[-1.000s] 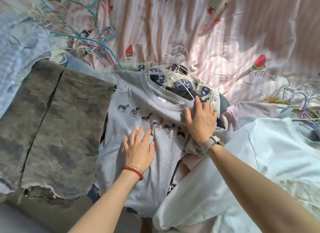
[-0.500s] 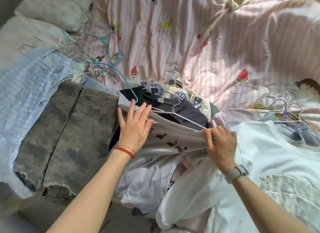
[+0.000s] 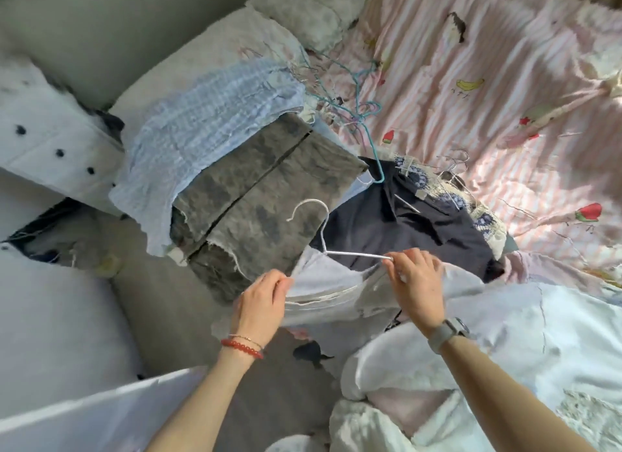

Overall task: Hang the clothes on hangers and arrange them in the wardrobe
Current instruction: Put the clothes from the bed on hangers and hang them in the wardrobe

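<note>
A grey T-shirt (image 3: 330, 293) hangs on a white wire hanger (image 3: 321, 229) whose hook points up and left. My left hand (image 3: 261, 303) pinches the shirt's left shoulder. My right hand (image 3: 415, 283) grips the right shoulder together with the hanger's arm. The shirt is lifted off the pile at the bed's near edge. Under it lies a dark navy garment (image 3: 404, 229) on another hanger.
A grey camouflage garment (image 3: 255, 195) and a light blue checked one (image 3: 205, 128) lie to the left. Tangled teal and white hangers (image 3: 350, 108) sit on the pink striped sheet (image 3: 488, 115). A white T-shirt (image 3: 505, 350) is piled at right. A white cabinet (image 3: 47, 138) stands at left.
Both hands moved from pressing on the grey shirt to gripping its shoulders. The shirt on its hanger has been lifted toward me, uncovering the navy garment. The view has swung left.
</note>
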Available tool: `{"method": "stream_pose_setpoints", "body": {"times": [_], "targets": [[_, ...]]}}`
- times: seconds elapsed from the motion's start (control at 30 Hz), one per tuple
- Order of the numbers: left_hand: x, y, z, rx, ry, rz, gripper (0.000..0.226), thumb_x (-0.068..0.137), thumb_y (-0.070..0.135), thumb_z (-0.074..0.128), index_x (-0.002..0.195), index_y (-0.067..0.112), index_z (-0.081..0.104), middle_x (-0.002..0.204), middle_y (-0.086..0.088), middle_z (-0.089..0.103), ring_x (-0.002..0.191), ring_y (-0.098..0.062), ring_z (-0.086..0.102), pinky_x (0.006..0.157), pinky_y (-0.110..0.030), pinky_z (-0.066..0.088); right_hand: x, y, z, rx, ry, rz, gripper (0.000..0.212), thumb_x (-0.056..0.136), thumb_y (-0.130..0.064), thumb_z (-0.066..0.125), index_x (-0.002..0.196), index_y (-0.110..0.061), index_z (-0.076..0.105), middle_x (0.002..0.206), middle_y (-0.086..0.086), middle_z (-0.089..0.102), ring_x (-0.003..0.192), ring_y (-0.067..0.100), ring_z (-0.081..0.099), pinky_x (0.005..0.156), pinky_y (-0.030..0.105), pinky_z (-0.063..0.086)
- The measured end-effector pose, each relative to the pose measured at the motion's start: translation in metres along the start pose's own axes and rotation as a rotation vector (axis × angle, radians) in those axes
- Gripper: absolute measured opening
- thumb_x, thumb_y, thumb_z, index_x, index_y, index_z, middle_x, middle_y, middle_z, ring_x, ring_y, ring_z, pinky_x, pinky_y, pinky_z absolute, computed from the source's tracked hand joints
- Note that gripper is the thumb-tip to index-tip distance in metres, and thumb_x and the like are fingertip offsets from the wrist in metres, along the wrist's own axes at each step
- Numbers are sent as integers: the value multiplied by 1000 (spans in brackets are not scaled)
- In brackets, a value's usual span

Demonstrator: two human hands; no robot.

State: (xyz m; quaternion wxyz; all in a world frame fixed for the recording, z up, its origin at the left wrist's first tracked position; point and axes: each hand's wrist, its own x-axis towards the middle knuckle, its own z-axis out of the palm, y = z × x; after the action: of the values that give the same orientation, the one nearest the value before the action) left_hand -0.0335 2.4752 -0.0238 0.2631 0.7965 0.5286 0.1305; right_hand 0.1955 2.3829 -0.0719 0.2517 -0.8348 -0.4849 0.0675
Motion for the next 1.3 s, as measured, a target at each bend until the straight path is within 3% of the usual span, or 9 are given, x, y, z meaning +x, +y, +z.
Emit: {"method": "stream_pose_setpoints", "body": {"times": [0.17, 0.3, 0.47, 0.63, 0.73, 0.8, 0.9, 1.07, 1.3], "targets": [[-87, -83, -79, -21, 340, -234, 10, 86, 2, 57, 78, 6, 61, 83, -9, 61, 80, -30, 58, 72, -32, 39, -26, -110, 16, 147, -317, -423, 21, 85, -29, 62, 96, -11, 65, 77, 3, 60, 74, 25, 55, 68, 38, 47], [-188, -133, -124, 13, 518, -321, 16, 85, 8, 51, 74, 7, 63, 80, -5, 62, 80, -20, 54, 74, -27, 39, -70, -187, 26, 152, -531, -793, 17, 87, -27, 59, 81, -11, 58, 75, 4, 56, 71, 26, 57, 60, 29, 41], [-324, -180, -144, -5, 817, -680, 10, 83, -7, 58, 78, 0, 63, 83, -17, 62, 78, -35, 61, 71, -30, 36, -138, -281, 47, 140, -776, -1158, 24, 93, -36, 48, 99, -15, 58, 94, 3, 60, 91, 23, 57, 72, 31, 41], [-428, -203, -180, -1, 1180, -868, 6, 85, -7, 55, 86, -5, 61, 89, -23, 62, 87, -32, 58, 79, -24, 35, -217, -386, 52, 296, -900, -1412, 26, 94, -25, 47, 113, -10, 57, 100, 6, 60, 93, 24, 58, 77, 30, 43], [-474, -210, -212, 85, 1289, -937, 10, 86, 0, 56, 87, -6, 64, 89, -23, 65, 87, -38, 60, 81, -26, 36, -258, -443, 49, 396, -899, -1450, 22, 92, -22, 52, 110, -13, 59, 100, 1, 66, 90, 20, 60, 77, 25, 43], [-500, -214, -235, 196, 1337, -971, 20, 83, 7, 53, 89, -7, 66, 92, -23, 67, 89, -39, 61, 85, -31, 39, -285, -480, 47, 450, -900, -1451, 19, 90, -22, 54, 109, -18, 57, 80, -12, 64, 75, 16, 58, 70, 25, 43], [-529, -213, -273, 285, 1449, -1037, 32, 81, 12, 48, 103, -4, 65, 109, -22, 62, 106, -39, 55, 95, -42, 40, -321, -536, 47, 524, -841, -1498, 18, 89, -19, 55, 106, -15, 51, 52, -17, 41, 51, 10, 39, 56, 25, 33], [-561, -202, -350, 634, 1520, -1066, 32, 80, 2, 55, 112, 4, 61, 124, -20, 52, 117, -38, 48, 94, -50, 35, -366, -632, 48, 662, -789, -1514, 10, 87, -15, 60, 95, -11, 58, 59, -16, 41, 58, 17, 43, 59, 25, 33], [-580, -189, -470, 1344, 1452, -1007, 39, 80, 12, 53, 118, 13, 58, 132, -16, 50, 128, -31, 35, 96, -43, 25, -415, -767, 45, 849, -853, -1361, 10, 88, -10, 54, 97, -9, 58, 69, 2, 57, 67, 26, 52, 64, 30, 39]]}}
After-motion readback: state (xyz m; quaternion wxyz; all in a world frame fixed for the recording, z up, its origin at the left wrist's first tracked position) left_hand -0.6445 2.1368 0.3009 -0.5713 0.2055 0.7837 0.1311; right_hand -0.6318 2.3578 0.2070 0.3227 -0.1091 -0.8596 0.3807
